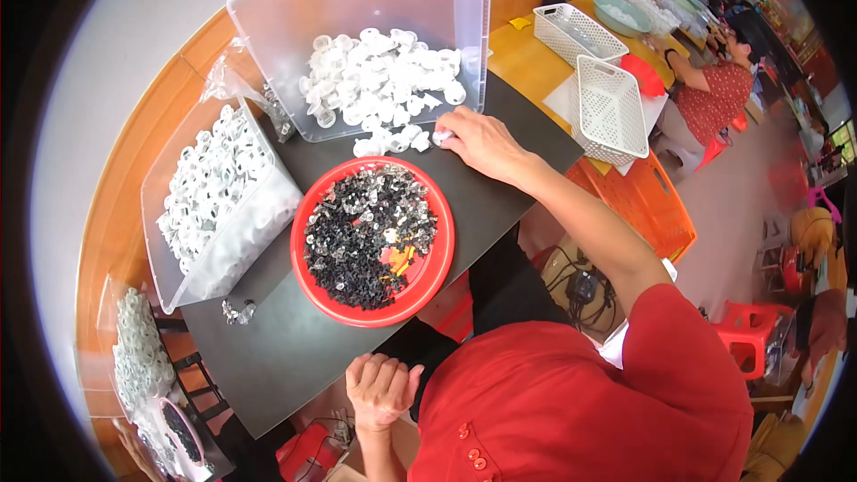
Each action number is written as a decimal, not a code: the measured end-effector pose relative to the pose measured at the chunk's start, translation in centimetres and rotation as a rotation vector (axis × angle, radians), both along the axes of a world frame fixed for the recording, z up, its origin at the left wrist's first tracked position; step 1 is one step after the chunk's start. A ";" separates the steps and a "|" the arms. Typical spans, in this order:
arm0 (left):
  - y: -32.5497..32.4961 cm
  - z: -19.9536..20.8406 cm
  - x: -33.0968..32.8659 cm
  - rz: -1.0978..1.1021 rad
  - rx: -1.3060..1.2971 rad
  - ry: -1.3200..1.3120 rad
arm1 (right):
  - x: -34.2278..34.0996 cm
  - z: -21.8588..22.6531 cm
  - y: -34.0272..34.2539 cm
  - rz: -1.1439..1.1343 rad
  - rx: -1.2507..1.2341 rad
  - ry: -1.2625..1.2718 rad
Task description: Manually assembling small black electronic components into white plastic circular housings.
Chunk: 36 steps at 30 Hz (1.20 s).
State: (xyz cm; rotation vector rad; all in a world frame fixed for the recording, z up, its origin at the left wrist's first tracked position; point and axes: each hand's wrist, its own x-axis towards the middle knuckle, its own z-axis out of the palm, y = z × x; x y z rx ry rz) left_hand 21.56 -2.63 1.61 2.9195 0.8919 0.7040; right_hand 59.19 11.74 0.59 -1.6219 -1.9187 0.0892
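fingers (pixel 458 120) of right hand (pixel 487 145) pinch white piece (pixel 440 137); left hand (pixel 384 386) curled, contents unclear.

Parts (pixel 379 76) in bin (pixel 286 18) behind tray (pixel 428 277)

No readable words, labels, numbers or signs. Clear bin (pixel 268 45) at far edge of tabletop (pixel 259 348), red tray (pixel 433 277) at near edge: lettering illegible.

White piece (pixel 439 138) part-hidden by right grip (pixel 480 143); black bits (pixel 344 254) too small to identify.
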 end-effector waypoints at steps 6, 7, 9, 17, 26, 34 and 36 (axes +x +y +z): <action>0.4 1.9 4.2 0.208 -0.211 -0.318 | -0.4 0.7 -0.8 -0.127 -0.059 0.562; 0.6 2.1 4.9 0.269 -0.254 -0.416 | -0.8 1.3 -1.2 -0.113 -0.067 0.563; 1.4 3.6 7.0 0.292 -0.430 -0.604 | -1.7 2.9 -2.9 0.093 -0.530 1.343; 4.0 4.9 11.1 0.257 -1.004 -1.111 | -8.1 5.2 -7.5 0.415 -0.953 1.778; 4.8 3.6 9.9 0.388 -1.141 -1.453 | -10.9 5.3 -8.4 0.351 -0.699 1.552; 4.4 4.1 10.0 0.308 -1.095 -1.479 | -12.2 6.5 -8.5 0.371 -0.565 1.259; 4.6 3.8 9.4 0.216 -1.093 -1.428 | -12.1 6.5 -7.9 0.416 -0.578 1.243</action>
